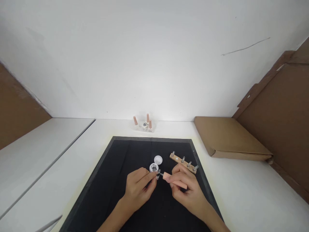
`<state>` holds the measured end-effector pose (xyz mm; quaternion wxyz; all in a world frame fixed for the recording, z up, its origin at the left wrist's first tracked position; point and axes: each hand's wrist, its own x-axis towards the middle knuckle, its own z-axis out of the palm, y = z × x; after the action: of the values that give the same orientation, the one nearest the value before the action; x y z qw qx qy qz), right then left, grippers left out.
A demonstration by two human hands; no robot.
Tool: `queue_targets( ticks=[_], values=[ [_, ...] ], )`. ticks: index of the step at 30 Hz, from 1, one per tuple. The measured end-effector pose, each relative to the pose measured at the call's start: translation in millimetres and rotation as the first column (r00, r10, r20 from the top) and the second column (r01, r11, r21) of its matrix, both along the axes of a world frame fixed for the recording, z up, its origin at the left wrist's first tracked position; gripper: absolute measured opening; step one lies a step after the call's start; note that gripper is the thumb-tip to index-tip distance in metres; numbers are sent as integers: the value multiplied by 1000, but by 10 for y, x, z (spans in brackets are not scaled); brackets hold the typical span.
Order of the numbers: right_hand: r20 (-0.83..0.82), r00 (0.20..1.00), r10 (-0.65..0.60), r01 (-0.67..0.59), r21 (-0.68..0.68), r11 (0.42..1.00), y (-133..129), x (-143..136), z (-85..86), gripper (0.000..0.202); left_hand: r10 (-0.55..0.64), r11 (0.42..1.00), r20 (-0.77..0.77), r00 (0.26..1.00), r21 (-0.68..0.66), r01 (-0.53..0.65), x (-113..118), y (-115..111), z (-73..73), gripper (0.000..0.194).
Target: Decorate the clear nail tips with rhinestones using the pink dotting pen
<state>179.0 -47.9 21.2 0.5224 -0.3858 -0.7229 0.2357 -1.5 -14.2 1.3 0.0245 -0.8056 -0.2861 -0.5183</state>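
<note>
Between its thumb and fingers, my left hand [140, 185] pinches a small clear nail tip [158, 175] over the black mat. My right hand [187, 187] grips a peach-coloured brush handle [177, 183], whose thin tip points left and meets or nearly meets the nail tip. Just beyond my left fingertips sits a small open round jar [154, 167] with grey-white contents. Its white round lid [158, 160] lies right behind it. A wooden strip [180, 159] holding several clear nail tips on stands lies beyond my right hand, partly hidden by it.
A black mat [120, 161] with a grey border lies on the white table [79, 154]. At its far side a clear holder [144, 129] carries several small bottles, some with peach caps. A flat cardboard box [231, 135] rests at the right, and a pale pointed object [50, 224] shows at the lower left.
</note>
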Motion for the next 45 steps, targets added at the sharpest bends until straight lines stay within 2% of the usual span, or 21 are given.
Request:
queue_targets(
  ticks=[6,11,14,18,22,28,34,37,40,43,45],
  values=[
    [-68,997,42,-45,-42,998,-17,-12,20,29,-17,1000,41,999,-25,18,4,4,6,15],
    [-352,934,66,-156,-233,960,-10,84,-74,5,-28,999,44,999,-43,30,8,-1,-1,14],
    [-459,883,97,-242,-267,933,4,120,-124,15,-34,999,37,999,-40,36,15,0,-4,15],
    [-315,947,64,-156,-275,949,-10,85,-17,10,-50,998,34,998,-44,52,16,0,-3,15],
    [-175,984,19,-58,-222,973,-23,34,94,7,-74,996,28,997,-54,76,7,-10,-7,15],
    [-83,996,-46,35,-127,991,-18,39,15,6,-95,992,37,995,-77,98,8,-16,6,15],
    [-107,986,-124,115,-87,990,13,56,-36,8,-108,991,37,993,-80,111,24,-15,-5,15],
    [-177,975,-135,112,-134,985,23,70,-45,10,-107,991,30,994,-77,109,25,-14,-23,16],
    [-240,967,-83,37,-192,981,10,73,-39,14,-110,991,21,994,-75,112,19,-9,-47,16],
    [-202,979,-13,-27,-194,981,-6,54,-19,16,-118,990,7,993,-78,118,12,-10,-76,16],
    [-161,987,-21,-8,-176,984,-7,39,-10,15,-120,990,-1,993,-76,119,12,-15,-90,16]
  ],
)
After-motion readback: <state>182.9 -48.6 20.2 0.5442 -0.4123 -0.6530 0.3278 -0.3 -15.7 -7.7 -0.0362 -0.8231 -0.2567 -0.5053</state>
